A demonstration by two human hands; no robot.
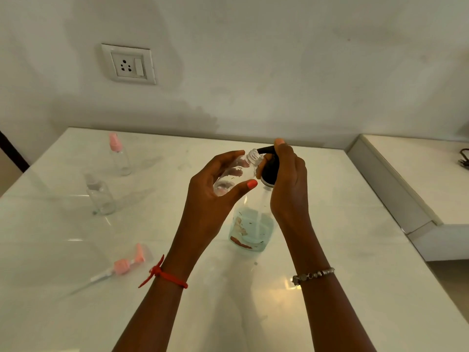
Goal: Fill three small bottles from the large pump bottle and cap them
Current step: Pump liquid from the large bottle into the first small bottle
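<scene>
Hands: L [215, 184] tilts empty bottle [234, 174] at pump [269, 163].

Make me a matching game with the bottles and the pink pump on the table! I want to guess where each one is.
Things
1. Small open bottle
2. Large pump bottle
3. Loose pink pump
4. Small bottle with pink top

Places
A. Lying flat on the white table, near the left wrist
B. Standing far back on the left
C. Tilted in the left hand, mouth at the black nozzle
D. Standing under the right hand, which presses its black pump head

Pairs: 1-C, 2-D, 3-A, 4-B
</scene>
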